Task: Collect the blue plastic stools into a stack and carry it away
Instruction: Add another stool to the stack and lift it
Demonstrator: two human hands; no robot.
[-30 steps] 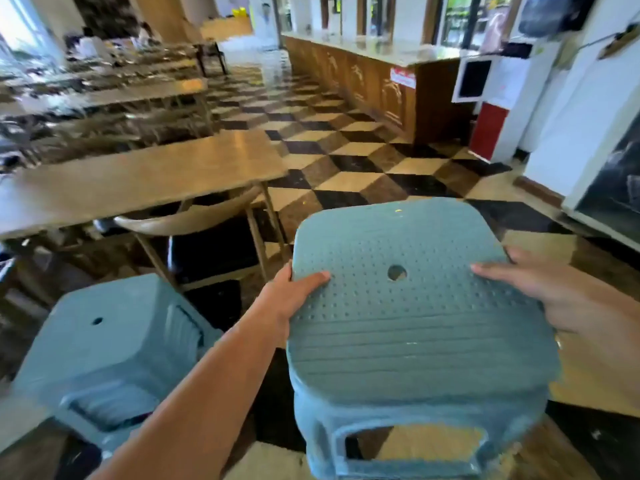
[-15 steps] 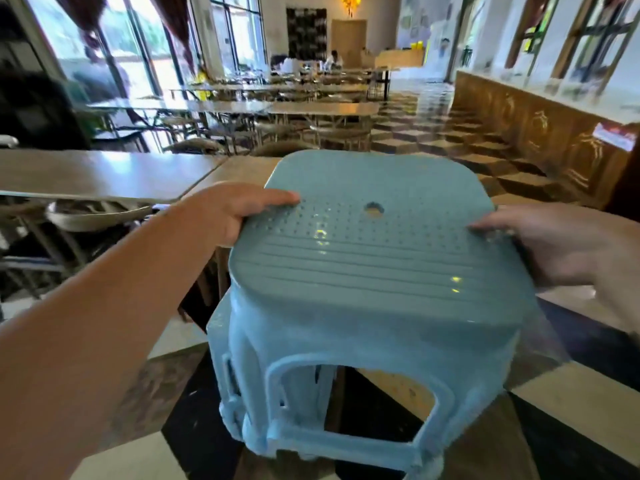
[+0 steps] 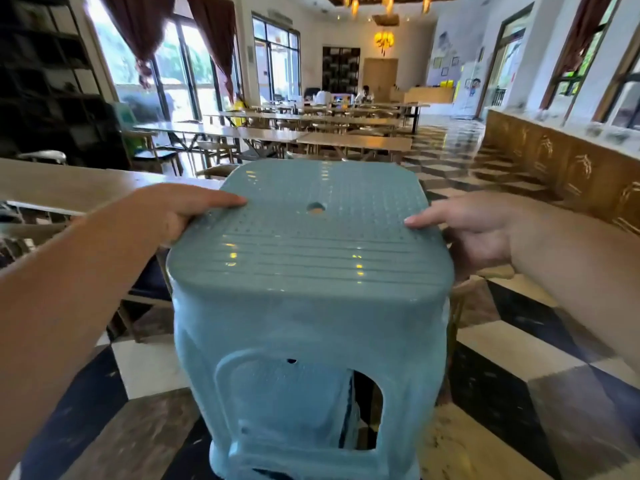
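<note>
Gripping blue stool (image 3: pixel 308 271) by seat edges, left hand (image 3: pixel 180 213), right hand (image 3: pixel 474 233) | holding it chest-high above checkered floor (image 3: pixel 519 348) | carrying step likely underway | next needing steady walking past tables (image 3: pixel 86 181).

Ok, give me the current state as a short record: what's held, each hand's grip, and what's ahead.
held: blue stool stack, upright, off the floor
left hand: grips the seat's left edge, thumb on top
right hand: grips the seat's right edge, thumb on top
inside: another stool's seat shows through the side opening
ahead: wooden table at left, checkered floor at right
</note>
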